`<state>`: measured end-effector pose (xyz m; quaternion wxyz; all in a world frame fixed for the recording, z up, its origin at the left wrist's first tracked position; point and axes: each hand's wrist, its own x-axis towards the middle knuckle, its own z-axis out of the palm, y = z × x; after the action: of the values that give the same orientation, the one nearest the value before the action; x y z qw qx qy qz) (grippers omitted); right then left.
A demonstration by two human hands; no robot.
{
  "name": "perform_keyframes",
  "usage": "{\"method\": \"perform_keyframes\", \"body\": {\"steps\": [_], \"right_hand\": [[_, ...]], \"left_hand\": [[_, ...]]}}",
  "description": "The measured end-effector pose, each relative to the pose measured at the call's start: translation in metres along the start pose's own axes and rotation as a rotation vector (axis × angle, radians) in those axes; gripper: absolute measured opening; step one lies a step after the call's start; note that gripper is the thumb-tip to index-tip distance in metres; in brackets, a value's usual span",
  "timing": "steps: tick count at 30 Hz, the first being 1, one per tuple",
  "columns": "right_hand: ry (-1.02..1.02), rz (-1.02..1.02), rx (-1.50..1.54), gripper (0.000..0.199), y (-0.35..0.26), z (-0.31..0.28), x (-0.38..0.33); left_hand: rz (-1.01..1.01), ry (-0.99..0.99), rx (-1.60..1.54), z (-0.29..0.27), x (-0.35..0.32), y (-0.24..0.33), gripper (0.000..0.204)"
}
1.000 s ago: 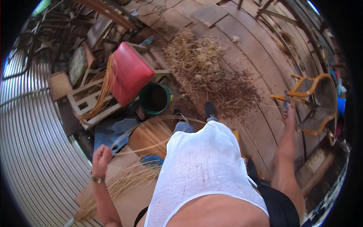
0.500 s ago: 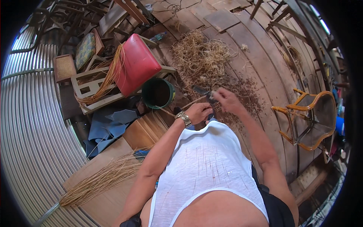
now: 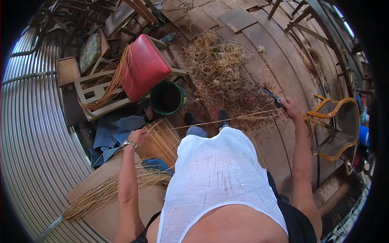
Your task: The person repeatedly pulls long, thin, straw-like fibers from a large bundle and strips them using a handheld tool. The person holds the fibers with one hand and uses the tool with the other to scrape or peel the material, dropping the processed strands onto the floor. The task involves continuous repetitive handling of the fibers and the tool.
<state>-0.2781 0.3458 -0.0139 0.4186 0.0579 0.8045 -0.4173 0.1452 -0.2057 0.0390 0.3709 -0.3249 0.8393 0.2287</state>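
Observation:
A long, thin, tan rattan-like strip point(image 3: 210, 122) stretches across in front of my body. At the left, my left hand point(image 3: 139, 137), wearing a metal wristwatch, pinches the strip's end above a wooden board point(image 3: 158, 141). Far out to the right, my right hand point(image 3: 289, 108) is closed around a dark hand tool point(image 3: 274, 98) with a narrow, blade-like end; its exact kind is unclear. The strip's right end reaches close to this hand, thin and frayed. A bundle of similar strips point(image 3: 117, 187) lies at the lower left.
A tangled heap of shavings point(image 3: 216, 60) covers the floor ahead. Beside it stand a dark green bucket point(image 3: 183, 98) and a red padded seat point(image 3: 146, 67) with strands hanging over it. Blue sheets point(image 3: 115, 133) lie at left. A rattan-framed chair point(image 3: 338, 108) stands at right.
My hands were close together before my waist and have spread wide apart, left hand leftward, right hand rightward with the tool. The strip now spans the gap, and my feet have come into view.

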Motion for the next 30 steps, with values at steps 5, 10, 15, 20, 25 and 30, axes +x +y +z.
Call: {"method": "perform_keyframes", "body": {"steps": [5,10,15,20,25,30], "right_hand": [[0.057,0.02,-0.031,0.027,-0.005,-0.016,0.004],[0.309,-0.135,-0.156,0.03,0.033,-0.034,0.033],[0.543,-0.327,-0.68,0.029,0.076,-0.017,0.037],[0.305,-0.299,-0.663,0.022,0.088,0.058,0.003],[0.068,-0.285,-0.007,0.014,0.026,0.153,-0.059],[-0.185,-0.243,0.283,0.014,-0.001,0.199,-0.075]], "left_hand": [[-0.143,0.124,0.01,0.01,-0.004,-0.047,0.021],[-0.481,0.231,-0.001,0.03,0.014,-0.134,0.029],[-0.449,0.134,-1.464,0.036,0.044,-0.098,0.019],[-0.127,-0.108,-1.444,0.034,0.08,0.095,0.02],[0.392,-0.133,-0.814,0.035,0.097,0.235,0.021],[0.594,-0.053,-0.639,0.04,0.092,0.294,0.023]]}}
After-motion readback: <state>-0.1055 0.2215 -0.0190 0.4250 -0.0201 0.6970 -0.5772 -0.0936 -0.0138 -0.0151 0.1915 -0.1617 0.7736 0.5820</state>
